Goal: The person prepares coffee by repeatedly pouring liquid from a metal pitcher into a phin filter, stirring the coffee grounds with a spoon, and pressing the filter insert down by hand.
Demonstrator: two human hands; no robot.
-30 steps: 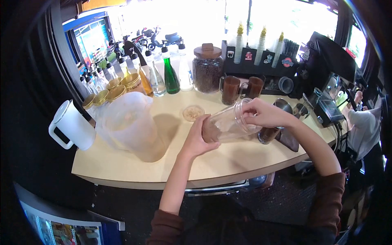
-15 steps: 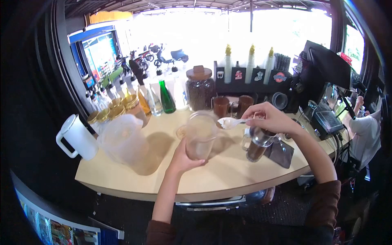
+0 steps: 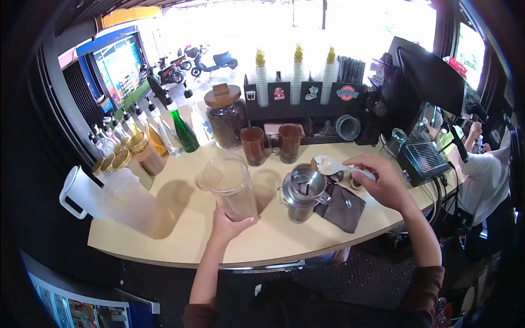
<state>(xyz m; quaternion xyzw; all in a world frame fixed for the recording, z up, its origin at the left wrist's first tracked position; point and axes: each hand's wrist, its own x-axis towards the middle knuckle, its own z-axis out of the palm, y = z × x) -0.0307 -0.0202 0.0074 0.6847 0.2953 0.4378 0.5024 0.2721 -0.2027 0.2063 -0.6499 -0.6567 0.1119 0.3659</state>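
Head view: so I had my left hand [image 3: 227, 227] wrapped round the lower right-hand part of the big clear jar [image 3: 232, 188], thumb on the near side, which I reckon left its wide mouth free and kept it from tipping. Couldn't tell you whether its base was touching the counter [image 3: 175, 246], my hand and the angle hid that.

My right hand [image 3: 383, 183] was closed on the handle of the white spoon [image 3: 343, 169], fingers together on it from above. The bowl end pointed left with a pale heap [image 3: 325, 164] in it, and holding it roughly flat like that probably kept the stuff from sliding off. That put the bowl close to the far right rim of the metal cup-like piece [image 3: 302, 195], though the exact gap's hard to judge.

That piece sat upright on top of a glass [image 3: 299, 212], so the glass was basically its stand. Just right of it was a dark cloth [image 3: 350, 213] with a small metal spoon [image 3: 347, 201] lying on it, maybe to keep that off the wood. Two brown-filled mugs [image 3: 253, 146] stood on the far side, out of my arms' way.
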